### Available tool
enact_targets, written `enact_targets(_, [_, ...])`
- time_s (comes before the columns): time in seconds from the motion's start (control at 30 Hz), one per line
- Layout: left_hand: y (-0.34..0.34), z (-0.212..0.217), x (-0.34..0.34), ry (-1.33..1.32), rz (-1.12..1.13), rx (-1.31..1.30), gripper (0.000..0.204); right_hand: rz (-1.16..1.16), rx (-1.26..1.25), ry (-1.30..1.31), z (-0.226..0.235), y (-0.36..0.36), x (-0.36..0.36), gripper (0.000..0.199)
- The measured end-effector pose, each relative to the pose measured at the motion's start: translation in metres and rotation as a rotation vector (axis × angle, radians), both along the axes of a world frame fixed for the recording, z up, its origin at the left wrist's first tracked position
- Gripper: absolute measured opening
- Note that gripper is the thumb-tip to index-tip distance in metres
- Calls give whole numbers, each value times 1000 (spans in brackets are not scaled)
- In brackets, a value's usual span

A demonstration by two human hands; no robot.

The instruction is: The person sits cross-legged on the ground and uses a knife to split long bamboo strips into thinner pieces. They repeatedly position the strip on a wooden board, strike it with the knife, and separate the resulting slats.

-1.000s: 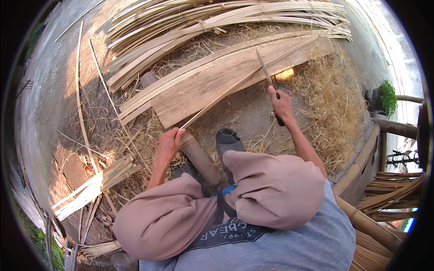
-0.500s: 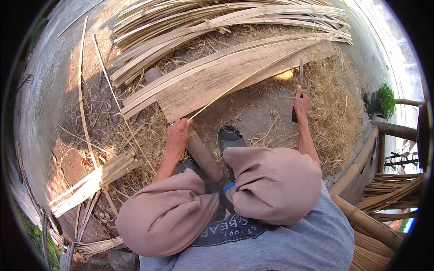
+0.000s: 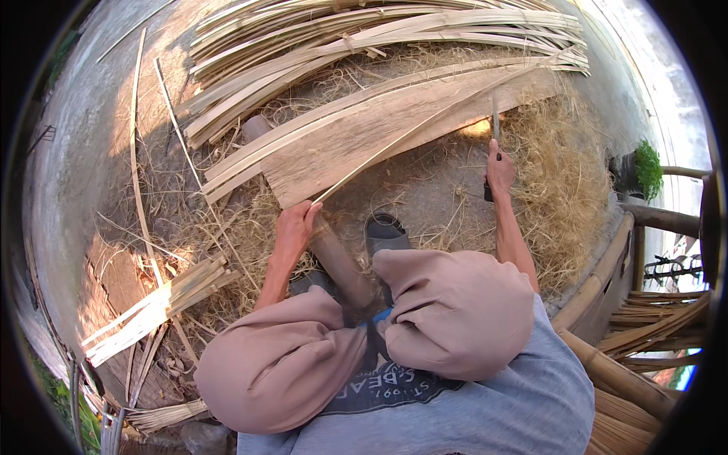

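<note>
My left hand point(image 3: 294, 226) is closed on the near end of a long thin bamboo strip point(image 3: 383, 152). The strip slants away to the far right across a wide wooden plank point(image 3: 326, 163). A knife point(image 3: 496, 121) is in my right hand point(image 3: 499, 173), its fingers wrapped round the dark handle and its narrow blade pointing away from me. The blade tip lies close to the plank's near edge, right of the strip; whether it touches the wood I cannot tell. Flat bamboo slats point(image 3: 265, 152) rest along the plank's far side.
Beyond the plank lies a large pile of bamboo slats point(image 3: 379, 38). Curly shavings point(image 3: 553, 182) cover the ground at right. A short bundle of slats point(image 3: 159, 307) sits at left. A round pole point(image 3: 341, 262) runs between my feet. Bamboo rails point(image 3: 607, 265) stand at right.
My right hand and the knife have shifted slightly left and toward me. My left hand has turned a little, still on the strip's end.
</note>
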State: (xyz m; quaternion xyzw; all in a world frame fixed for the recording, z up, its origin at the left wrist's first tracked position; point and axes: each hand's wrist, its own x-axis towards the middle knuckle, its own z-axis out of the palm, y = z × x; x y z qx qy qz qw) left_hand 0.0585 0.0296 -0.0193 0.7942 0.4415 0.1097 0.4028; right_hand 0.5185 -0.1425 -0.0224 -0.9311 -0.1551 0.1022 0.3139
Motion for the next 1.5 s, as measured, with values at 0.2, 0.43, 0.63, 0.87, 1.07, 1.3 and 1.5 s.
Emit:
enact_targets(0.2, [-7,-4,-9,-95,110,-11,34,165,79,123,27,7,-63,70])
enact_targets(0.43, [-16,1,-10,-51,107,15,29,826,27,53,15,5,-232,62])
enact_targets(0.63, [-15,0,1,-71,40,31,31,155,-24,-39,-25,-25,-49,67])
enact_targets(0.87, [-15,7,-11,-23,69,17,32,757,-42,-67,-7,-7,-127,68])
enact_targets(1.07, [-11,14,-63,12,53,63,32,-16,10,19,-26,-15,-1,71])
enact_targets(1.3, [-13,-22,-76,-48,64,326,29,80,109,113,3,-17,-24,67])
enact_targets(1.5, [-8,30,-38,-158,418,-94,54,-77,388,434,-7,-33,-113,60])
